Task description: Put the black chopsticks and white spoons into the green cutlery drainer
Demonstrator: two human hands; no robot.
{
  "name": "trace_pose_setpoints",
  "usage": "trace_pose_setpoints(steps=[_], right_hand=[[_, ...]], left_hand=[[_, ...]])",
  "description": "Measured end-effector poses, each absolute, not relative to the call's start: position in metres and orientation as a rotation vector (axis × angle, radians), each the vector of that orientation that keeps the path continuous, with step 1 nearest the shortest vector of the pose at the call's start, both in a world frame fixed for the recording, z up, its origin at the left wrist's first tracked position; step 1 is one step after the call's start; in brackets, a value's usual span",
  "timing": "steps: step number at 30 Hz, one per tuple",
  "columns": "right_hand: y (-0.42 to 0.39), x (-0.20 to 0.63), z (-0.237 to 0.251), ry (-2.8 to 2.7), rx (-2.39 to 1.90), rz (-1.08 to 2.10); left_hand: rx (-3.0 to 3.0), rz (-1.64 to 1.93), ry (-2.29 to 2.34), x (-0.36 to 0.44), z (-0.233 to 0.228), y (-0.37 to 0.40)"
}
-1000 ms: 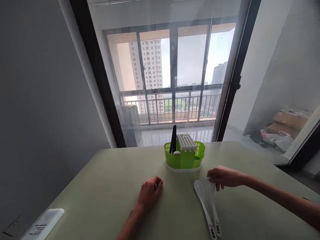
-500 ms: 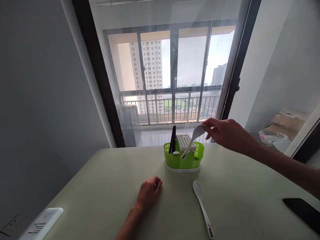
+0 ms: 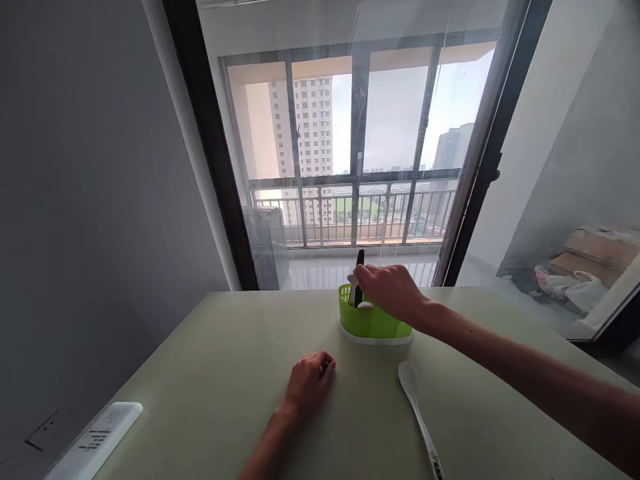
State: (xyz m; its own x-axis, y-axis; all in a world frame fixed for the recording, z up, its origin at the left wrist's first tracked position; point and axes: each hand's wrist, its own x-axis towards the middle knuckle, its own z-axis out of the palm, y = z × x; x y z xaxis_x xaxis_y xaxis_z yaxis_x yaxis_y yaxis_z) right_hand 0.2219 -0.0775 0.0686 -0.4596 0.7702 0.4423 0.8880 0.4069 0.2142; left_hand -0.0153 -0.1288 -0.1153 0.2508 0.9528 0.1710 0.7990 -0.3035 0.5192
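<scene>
A green cutlery basket (image 3: 370,321) on a white base stands at the far middle of the table (image 3: 210,373). My right hand (image 3: 390,290) hovers over it, fingers pinched on a white spoon (image 3: 354,288) that stands upright in the left compartment beside black chopsticks (image 3: 359,267). Another white spoon (image 3: 417,410) lies flat on the table in front of the basket, bowl toward it. My left hand (image 3: 310,381) rests on the table with its fingers curled, holding nothing.
A white remote control (image 3: 95,443) lies at the table's near left corner. Behind the table a glass sliding door opens on a balcony with a railing. Cardboard boxes and bags (image 3: 580,267) sit on the floor at the right.
My right hand lifted one of two spoons from the table, carried it over the basket and lowered it into the left compartment. My left hand stayed put. The view shifted slightly.
</scene>
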Motion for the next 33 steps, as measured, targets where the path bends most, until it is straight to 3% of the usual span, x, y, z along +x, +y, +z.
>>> trace_pose_setpoints(steps=[17, 25, 33], right_hand=[[-0.081, 0.197, 0.018, -2.506, -1.431, -0.449], [-0.149, 0.248, -0.013, -2.461, -0.873, -0.312], [-0.161, 0.309, -0.090, -2.500, -1.824, 0.271]], left_hand=[[2.229, 0.675, 1.608, -0.012, -0.115, -0.129], [2.253, 0.687, 1.594, -0.012, -0.114, -0.133], [2.272, 0.704, 1.593, -0.012, -0.115, -0.133]])
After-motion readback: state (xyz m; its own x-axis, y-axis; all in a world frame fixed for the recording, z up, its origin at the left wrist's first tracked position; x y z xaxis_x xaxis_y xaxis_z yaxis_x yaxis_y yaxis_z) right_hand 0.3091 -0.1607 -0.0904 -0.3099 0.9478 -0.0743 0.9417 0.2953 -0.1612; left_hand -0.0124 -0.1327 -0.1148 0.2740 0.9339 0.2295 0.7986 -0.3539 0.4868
